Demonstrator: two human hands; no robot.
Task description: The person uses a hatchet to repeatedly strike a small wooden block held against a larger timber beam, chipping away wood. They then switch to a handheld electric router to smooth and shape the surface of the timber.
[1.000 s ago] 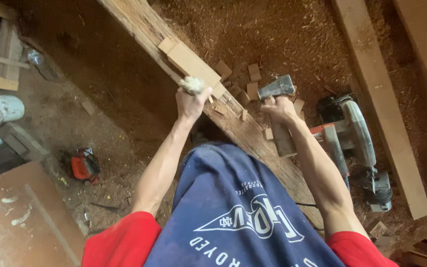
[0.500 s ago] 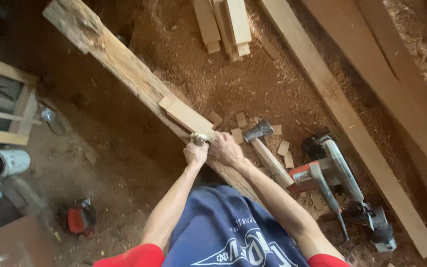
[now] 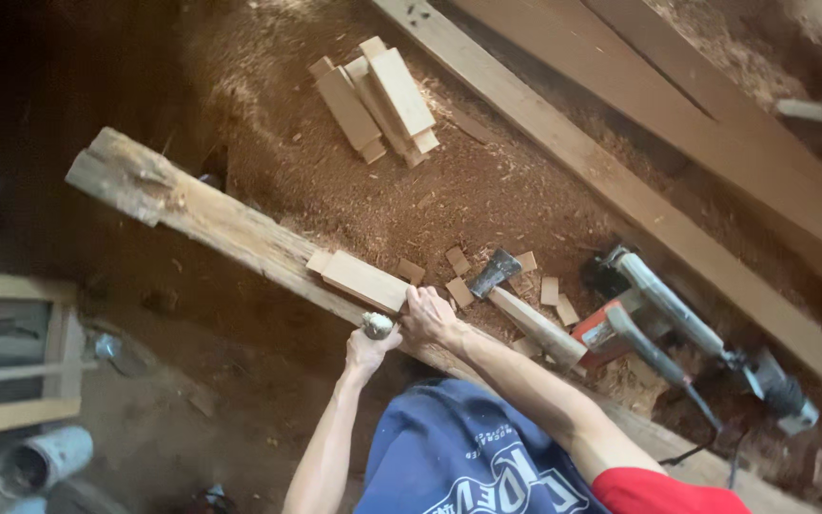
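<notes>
My left hand (image 3: 365, 350) is closed around the pale round handle of a chisel (image 3: 379, 326), which is set against the long weathered beam (image 3: 204, 215). My right hand (image 3: 430, 317) sits just right of it. Its curled fingers press at the near end of a light wooden block (image 3: 363, 280) that lies on the beam. Whether they pinch the block or the chisel's blade is hidden. A hammer (image 3: 498, 270) with a thick wooden handle lies on the sawdust just right of my right hand, and neither hand touches it.
A circular saw (image 3: 663, 319) with its cord lies to the right, past the hammer. Small offcuts (image 3: 550, 289) are scattered around the hammer, and a stack of short blocks (image 3: 379, 99) lies further off. Long planks (image 3: 639, 200) run diagonally at upper right. A wooden frame (image 3: 11, 414) and a pipe (image 3: 42, 461) are at left.
One second ago my right hand held the hammer raised; it has since laid it down and moved to the block beside my left hand. The view has shifted upward along the beam.
</notes>
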